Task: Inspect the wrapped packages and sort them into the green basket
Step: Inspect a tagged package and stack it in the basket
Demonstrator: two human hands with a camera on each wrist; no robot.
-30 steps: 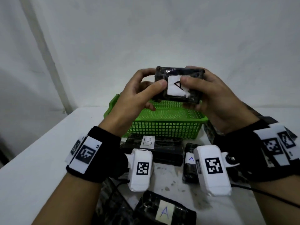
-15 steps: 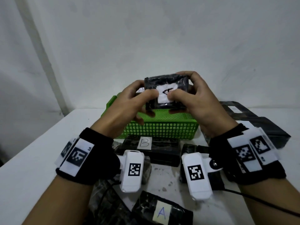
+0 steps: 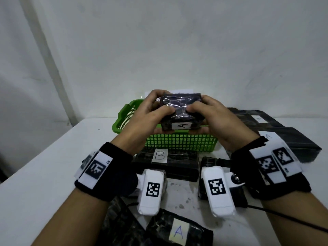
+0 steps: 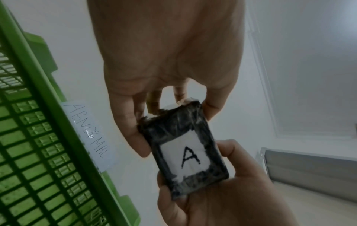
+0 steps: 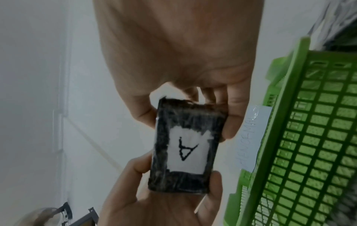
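A small black wrapped package (image 3: pixel 181 109) is held above the green basket (image 3: pixel 177 144) by both hands. Its white label "A" (image 3: pixel 182 125) faces me on the near side. My left hand (image 3: pixel 156 112) grips its left end, thumb on top, and my right hand (image 3: pixel 205 112) grips its right end the same way. In the left wrist view the package (image 4: pixel 183 146) shows its "A" label between left fingers (image 4: pixel 131 137) and the right hand (image 4: pixel 222 198). The right wrist view shows the package (image 5: pixel 185 146) beside the basket (image 5: pixel 309 137).
A paper tag reading "ABNORMAL" (image 4: pixel 88 134) is stuck on the basket's rim. On the white table lie more black packages: one marked "B" (image 3: pixel 165 160), one marked "A" (image 3: pixel 179 229), large ones at the right (image 3: pixel 292 144). A wall stands close behind.
Both hands have turned the package, so its label moved from the upper face to the near side. The hands and package sit lower in the head view, just over the basket.
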